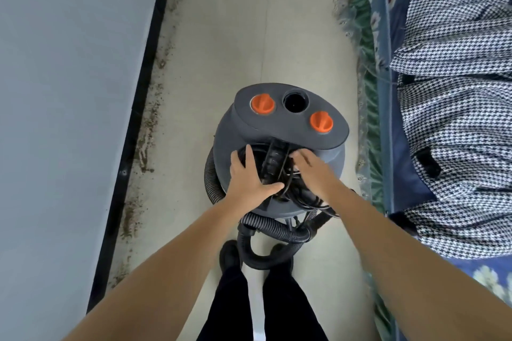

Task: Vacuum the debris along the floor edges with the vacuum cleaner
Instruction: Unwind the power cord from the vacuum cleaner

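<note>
Canister vacuum cleaner (277, 147) stands on floor mid-aisle, debris (146, 124) along the baseboard at left. Left hand (249, 174) lies flat, fingers straight, steadying the top; right hand (313, 167) digs curled into the power cord (293, 196) (probably unwinding it; grip unclear).

Open floor (235, 36) beyond the vacuum cleaner (277, 130), hemmed left of it by the wall (69, 91) and black baseboard (138, 97), right of it by the bed (388, 147).
</note>
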